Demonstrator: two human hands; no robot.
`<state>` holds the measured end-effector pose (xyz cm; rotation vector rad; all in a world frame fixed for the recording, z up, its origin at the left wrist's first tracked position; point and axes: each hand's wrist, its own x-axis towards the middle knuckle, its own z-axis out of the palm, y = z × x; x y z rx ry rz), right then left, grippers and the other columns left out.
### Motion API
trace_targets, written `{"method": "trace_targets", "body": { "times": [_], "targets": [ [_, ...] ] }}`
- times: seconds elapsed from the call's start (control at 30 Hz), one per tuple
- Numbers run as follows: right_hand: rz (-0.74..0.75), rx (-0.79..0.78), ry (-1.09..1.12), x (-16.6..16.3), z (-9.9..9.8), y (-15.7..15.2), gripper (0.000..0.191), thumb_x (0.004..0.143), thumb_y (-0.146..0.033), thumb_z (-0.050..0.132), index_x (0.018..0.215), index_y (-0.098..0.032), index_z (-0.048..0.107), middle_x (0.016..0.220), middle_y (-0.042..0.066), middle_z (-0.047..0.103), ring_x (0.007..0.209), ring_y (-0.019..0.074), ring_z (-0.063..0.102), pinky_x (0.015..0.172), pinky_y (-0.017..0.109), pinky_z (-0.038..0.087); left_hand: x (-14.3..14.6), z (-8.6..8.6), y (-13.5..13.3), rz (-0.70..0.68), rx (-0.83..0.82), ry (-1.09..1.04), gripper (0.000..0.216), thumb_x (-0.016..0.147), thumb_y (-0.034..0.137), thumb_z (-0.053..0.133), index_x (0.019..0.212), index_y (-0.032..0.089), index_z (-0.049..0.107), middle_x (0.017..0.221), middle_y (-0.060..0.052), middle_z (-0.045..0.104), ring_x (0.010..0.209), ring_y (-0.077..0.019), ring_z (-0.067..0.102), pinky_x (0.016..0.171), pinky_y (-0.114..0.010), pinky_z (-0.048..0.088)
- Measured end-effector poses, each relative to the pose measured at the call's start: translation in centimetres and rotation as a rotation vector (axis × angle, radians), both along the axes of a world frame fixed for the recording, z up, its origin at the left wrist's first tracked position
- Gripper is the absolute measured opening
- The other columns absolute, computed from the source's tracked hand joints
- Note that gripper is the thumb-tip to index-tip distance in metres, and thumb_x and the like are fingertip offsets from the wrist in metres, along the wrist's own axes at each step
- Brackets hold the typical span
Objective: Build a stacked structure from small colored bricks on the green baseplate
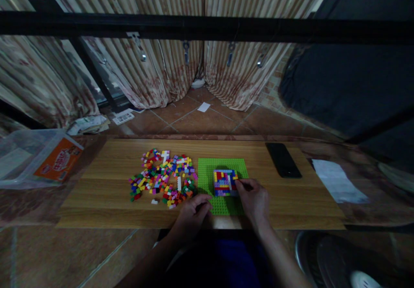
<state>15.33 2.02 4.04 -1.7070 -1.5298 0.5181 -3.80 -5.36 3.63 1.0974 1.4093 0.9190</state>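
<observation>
Brick build (223, 185): right of centre, on the green baseplate (206, 169).
Right grip (256, 198): at its right edge; I cannot tell whether I pinch a brick.
Left grip (193, 212): curled at the baseplate's lower left; contents unclear.
Seating: I'd square each brick, press straight down.
Loose bricks (164, 175): left, crowding my left grip.
Smartphone (283, 160): right, well apart.

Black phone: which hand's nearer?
Right. The right hand is at the right edge of the multicolored brick build, with the black phone beyond it to the right; the left hand is farther left, near the loose brick pile.
</observation>
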Motion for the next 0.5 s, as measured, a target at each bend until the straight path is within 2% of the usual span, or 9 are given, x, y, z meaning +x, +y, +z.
{"method": "trace_targets", "body": {
  "times": [0.23,0.5],
  "targets": [
    [0.003,0.003,-0.004,-0.33,0.16,0.17,0.034,0.08,-0.047,0.059,0.075,-0.016,0.072,0.078,0.011,0.072,0.068,0.0236,0.066,0.064,0.034,0.047,0.05,-0.3,-0.19,-0.025,-0.006,0.027,0.031,0.084,0.039,0.054,0.105,0.018,0.065,0.089,-0.005,0.07,0.078,-0.0182,0.065,0.075,-0.03,0.05],
    [-0.003,-0.067,0.138,-0.09,-0.38,0.48,0.035,0.075,-0.049,0.064,0.075,-0.016,0.074,0.076,0.011,0.074,0.069,0.0249,0.068,0.063,0.034,0.049,0.01,-0.25,-0.25,-0.015,-0.022,0.001,0.032,0.083,0.038,0.055,0.106,0.02,0.067,0.092,-0.005,0.071,0.082,-0.0189,0.065,0.076,-0.03,0.05]
  ]
}}
